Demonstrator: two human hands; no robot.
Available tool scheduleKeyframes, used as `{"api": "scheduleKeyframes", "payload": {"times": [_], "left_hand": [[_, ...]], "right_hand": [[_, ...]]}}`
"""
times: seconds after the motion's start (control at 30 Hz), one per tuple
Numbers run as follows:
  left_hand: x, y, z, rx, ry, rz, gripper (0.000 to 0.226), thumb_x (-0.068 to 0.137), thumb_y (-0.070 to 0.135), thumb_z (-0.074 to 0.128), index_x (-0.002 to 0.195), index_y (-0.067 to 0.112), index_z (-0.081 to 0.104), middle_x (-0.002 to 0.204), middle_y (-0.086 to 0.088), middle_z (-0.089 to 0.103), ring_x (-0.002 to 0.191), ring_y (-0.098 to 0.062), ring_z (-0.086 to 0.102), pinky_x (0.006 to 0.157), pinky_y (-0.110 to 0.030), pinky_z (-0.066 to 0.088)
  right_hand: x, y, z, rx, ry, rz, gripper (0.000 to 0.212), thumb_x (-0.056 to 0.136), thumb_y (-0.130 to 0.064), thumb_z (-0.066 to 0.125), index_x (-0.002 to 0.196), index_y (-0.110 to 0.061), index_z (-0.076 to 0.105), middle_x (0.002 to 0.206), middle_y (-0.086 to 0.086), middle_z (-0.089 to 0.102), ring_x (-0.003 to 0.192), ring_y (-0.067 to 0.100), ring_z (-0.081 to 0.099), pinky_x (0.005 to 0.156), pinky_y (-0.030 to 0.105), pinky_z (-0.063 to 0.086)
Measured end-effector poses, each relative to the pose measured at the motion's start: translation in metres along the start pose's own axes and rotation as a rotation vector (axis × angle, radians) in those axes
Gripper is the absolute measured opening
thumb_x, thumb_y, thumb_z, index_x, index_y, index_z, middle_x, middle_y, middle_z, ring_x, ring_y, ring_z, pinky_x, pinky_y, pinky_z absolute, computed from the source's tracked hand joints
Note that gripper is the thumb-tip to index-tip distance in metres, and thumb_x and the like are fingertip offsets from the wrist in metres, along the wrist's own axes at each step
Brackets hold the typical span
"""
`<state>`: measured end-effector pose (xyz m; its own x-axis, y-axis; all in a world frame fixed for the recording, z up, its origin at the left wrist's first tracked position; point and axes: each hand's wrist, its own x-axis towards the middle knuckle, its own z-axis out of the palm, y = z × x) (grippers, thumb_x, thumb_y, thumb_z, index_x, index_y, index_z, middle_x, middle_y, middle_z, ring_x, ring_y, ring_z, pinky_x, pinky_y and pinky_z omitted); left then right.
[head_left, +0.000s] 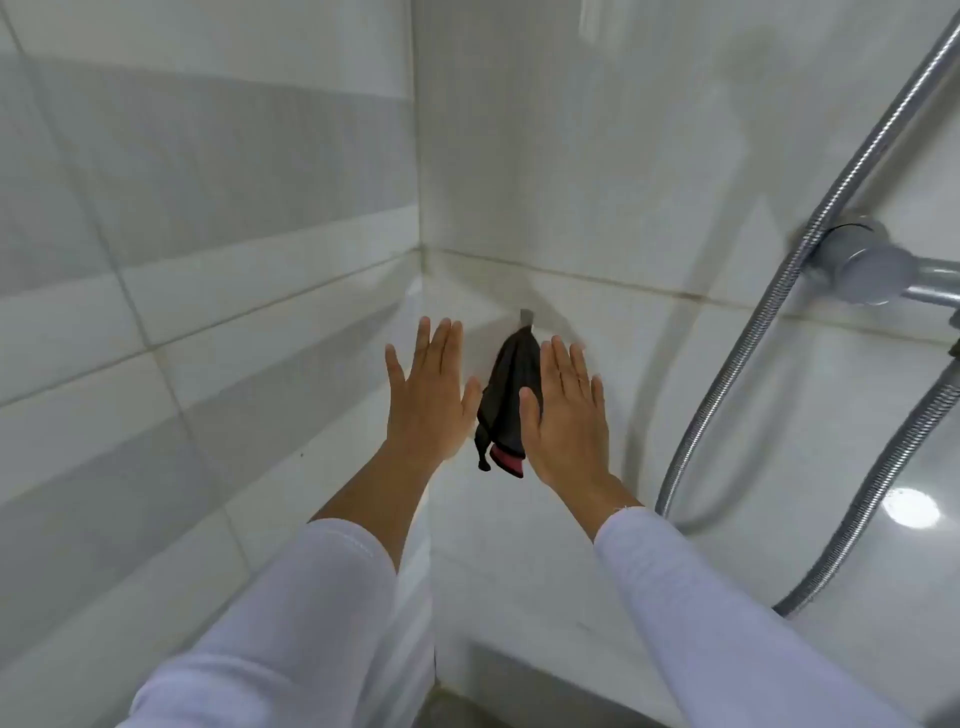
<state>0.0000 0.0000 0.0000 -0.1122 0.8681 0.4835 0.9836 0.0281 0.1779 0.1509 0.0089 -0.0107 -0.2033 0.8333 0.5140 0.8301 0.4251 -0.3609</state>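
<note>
A dark cloth with a pink edge hangs from a small metal hook on the white tiled wall near the corner. My left hand is stretched out flat to the left of the cloth, fingers straight, holding nothing. My right hand is stretched out flat just right of the cloth, fingers straight; its thumb overlaps the cloth's right edge. Both arms wear white sleeves.
White glossy tiled walls meet in a corner. A chrome shower hose loops down at the right, beside a chrome shower fitting on the wall. A light glare reflects on the right tile.
</note>
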Motion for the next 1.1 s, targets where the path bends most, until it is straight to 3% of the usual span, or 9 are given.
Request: {"api": "scheduleKeyframes", "payload": {"times": [0.13,0.27,0.37,0.43,0.53,0.73,0.8,0.97,1.1], "left_hand": [[0.011,-0.001,0.022,-0.010,-0.102,-0.019,0.055,0.101,0.033,0.027,0.151,0.014,0.013,0.159,-0.001,0.015,0.149,-0.020,-0.003,0.117,-0.054,0.003],[0.023,0.003,0.036,-0.149,-0.213,-0.083,0.045,0.102,0.028,0.027,0.146,0.018,0.028,0.152,-0.002,0.033,0.146,-0.017,0.016,0.117,-0.048,0.011],[0.032,0.007,0.045,-0.279,-0.207,-0.124,0.036,0.100,0.026,0.032,0.134,0.018,0.043,0.134,0.000,0.055,0.126,-0.021,0.048,0.105,-0.041,0.028],[0.034,0.008,0.046,-0.356,-0.179,-0.148,0.031,0.099,0.026,0.037,0.125,0.016,0.049,0.122,0.001,0.062,0.111,-0.023,0.057,0.094,-0.038,0.035],[0.037,0.010,0.049,-0.447,-0.200,-0.142,0.027,0.097,0.026,0.042,0.119,0.015,0.052,0.115,0.000,0.064,0.104,-0.023,0.059,0.093,-0.041,0.044],[0.038,0.007,0.052,-0.530,-0.181,-0.110,0.020,0.095,0.018,0.048,0.109,0.013,0.061,0.111,-0.006,0.062,0.102,-0.023,0.059,0.094,-0.042,0.048],[0.037,0.006,0.050,-0.569,-0.192,-0.128,0.020,0.095,0.016,0.047,0.111,0.012,0.059,0.113,-0.005,0.063,0.103,-0.023,0.060,0.094,-0.039,0.048],[0.033,0.012,0.043,-0.693,-0.341,-0.165,0.028,0.100,0.016,0.039,0.126,0.009,0.043,0.116,-0.007,0.061,0.100,-0.024,0.059,0.078,-0.027,0.045],[0.031,0.026,0.042,-0.632,-0.405,-0.089,0.023,0.100,0.012,0.031,0.107,0.003,0.051,0.083,0.000,0.050,0.079,-0.023,0.049,0.059,-0.020,0.036]], "right_hand": [[0.007,0.006,0.019,0.145,0.076,0.010,0.055,0.097,-0.025,0.034,0.147,-0.005,0.027,0.155,0.012,0.030,0.143,0.026,0.028,0.116,0.039,0.029],[0.014,0.008,0.033,0.284,0.148,0.026,0.047,0.096,-0.015,0.037,0.141,-0.004,0.038,0.143,0.013,0.044,0.131,0.026,0.041,0.109,0.027,0.033],[0.019,0.009,0.039,0.395,0.194,0.088,0.038,0.096,-0.011,0.041,0.133,-0.005,0.047,0.131,0.011,0.051,0.117,0.021,0.052,0.096,0.017,0.036],[0.020,0.009,0.042,0.428,0.194,0.147,0.033,0.095,-0.011,0.043,0.126,-0.006,0.052,0.122,0.011,0.055,0.106,0.020,0.056,0.088,0.017,0.040],[0.022,0.013,0.047,0.457,0.173,0.248,0.023,0.093,-0.013,0.045,0.111,-0.005,0.057,0.108,0.010,0.062,0.092,0.021,0.060,0.081,0.029,0.050],[0.023,0.021,0.050,0.376,0.141,0.299,0.017,0.091,-0.012,0.051,0.094,-0.001,0.062,0.095,0.013,0.063,0.075,0.018,0.051,0.067,0.018,0.034],[0.021,0.021,0.047,0.342,0.154,0.293,0.017,0.091,-0.013,0.051,0.091,0.000,0.063,0.095,0.012,0.060,0.074,0.016,0.049,0.066,0.020,0.034],[0.014,0.020,0.036,0.337,0.163,0.290,0.015,0.090,-0.016,0.050,0.088,-0.003,0.057,0.089,0.003,0.053,0.078,0.022,0.054,0.067,0.028,0.042],[0.009,0.019,0.022,0.429,0.098,0.312,0.017,0.094,-0.018,0.043,0.081,-0.007,0.049,0.069,0.002,0.051,0.060,0.017,0.046,0.058,0.029,0.038]]}}
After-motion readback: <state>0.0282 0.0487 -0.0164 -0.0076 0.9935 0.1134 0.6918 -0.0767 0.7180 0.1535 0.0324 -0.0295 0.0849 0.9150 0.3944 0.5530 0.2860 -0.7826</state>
